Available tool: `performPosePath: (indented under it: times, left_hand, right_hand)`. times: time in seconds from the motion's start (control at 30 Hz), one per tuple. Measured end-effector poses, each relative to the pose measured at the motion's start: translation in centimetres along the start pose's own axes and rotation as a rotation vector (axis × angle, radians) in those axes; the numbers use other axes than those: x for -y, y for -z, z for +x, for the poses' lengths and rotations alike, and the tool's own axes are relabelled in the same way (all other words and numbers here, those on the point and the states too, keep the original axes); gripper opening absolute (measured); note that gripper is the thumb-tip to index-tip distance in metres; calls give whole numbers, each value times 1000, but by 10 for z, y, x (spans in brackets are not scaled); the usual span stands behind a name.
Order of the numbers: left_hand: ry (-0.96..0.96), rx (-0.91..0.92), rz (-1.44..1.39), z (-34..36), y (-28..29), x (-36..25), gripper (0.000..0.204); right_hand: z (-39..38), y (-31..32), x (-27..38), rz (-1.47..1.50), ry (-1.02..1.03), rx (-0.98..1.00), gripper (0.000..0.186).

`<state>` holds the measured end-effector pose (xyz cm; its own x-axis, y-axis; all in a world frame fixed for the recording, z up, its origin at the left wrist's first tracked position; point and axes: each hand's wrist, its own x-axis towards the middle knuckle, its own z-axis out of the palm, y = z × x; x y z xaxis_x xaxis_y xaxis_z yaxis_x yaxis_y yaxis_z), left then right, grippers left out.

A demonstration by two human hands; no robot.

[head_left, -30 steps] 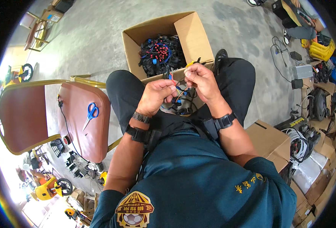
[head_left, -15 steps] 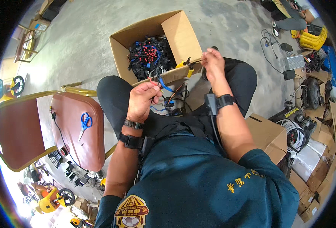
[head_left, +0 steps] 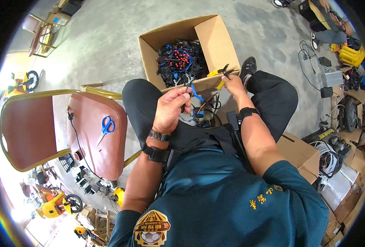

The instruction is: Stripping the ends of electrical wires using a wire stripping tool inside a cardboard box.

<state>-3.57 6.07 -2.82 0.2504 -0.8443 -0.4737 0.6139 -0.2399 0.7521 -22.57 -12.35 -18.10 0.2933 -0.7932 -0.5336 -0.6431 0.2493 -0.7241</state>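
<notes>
My left hand (head_left: 172,108) is closed in a pinch on a few thin wires, their ends sticking out past the fingertips above my lap. My right hand (head_left: 235,85) has its fingers closed at the dark jaw end of yellow-handled pliers (head_left: 220,85), by the near right edge of an open cardboard box (head_left: 215,41). Inside the box lies a tangle of black connectors and wires (head_left: 181,61) with red tips and a blue cable. Below my left hand, between my legs, hang a blue connector (head_left: 198,112) and brown and black cables.
To my left stands a chair (head_left: 98,140) with blue-handled scissors (head_left: 106,126) and a black cable on its seat. A closed cardboard box (head_left: 298,155) sits by my right hip. Adapters, wheels and cartons crowd the right side; another person's leg (head_left: 330,37) shows at upper right.
My right hand has lowered and its fingers have closed on the pliers at the box edge. My left hand keeps hold of the wires. The whole view has shifted slightly.
</notes>
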Motion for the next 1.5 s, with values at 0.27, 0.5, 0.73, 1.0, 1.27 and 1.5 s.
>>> performPosePath:
  times: [0.27, 0.5, 0.73, 1.0, 1.27, 1.5]
  left_hand:
    - [-152, -111, 34, -2, -2, -6, 6]
    - [-158, -118, 44, -9, -11, 0, 11]
    - [-202, -170, 100, -11, -23, 8, 18]
    - [-202, -124, 142, -12, -22, 11, 33]
    - [-309, -183, -59, -8, -43, 3, 17]
    - [-302, -268, 62, -6, -40, 10, 7]
  right_hand:
    - [-22, 7, 41, -84, 356, -86, 29]
    - [-115, 51, 115, 529, 315, 319, 28]
    - [-121, 30, 103, 662, 226, 651, 47]
    - [-124, 20, 101, 737, 162, 734, 51]
    - [-128, -2, 100, 899, 168, 799, 28]
    - [-134, -17, 104, 1025, 126, 842, 42]
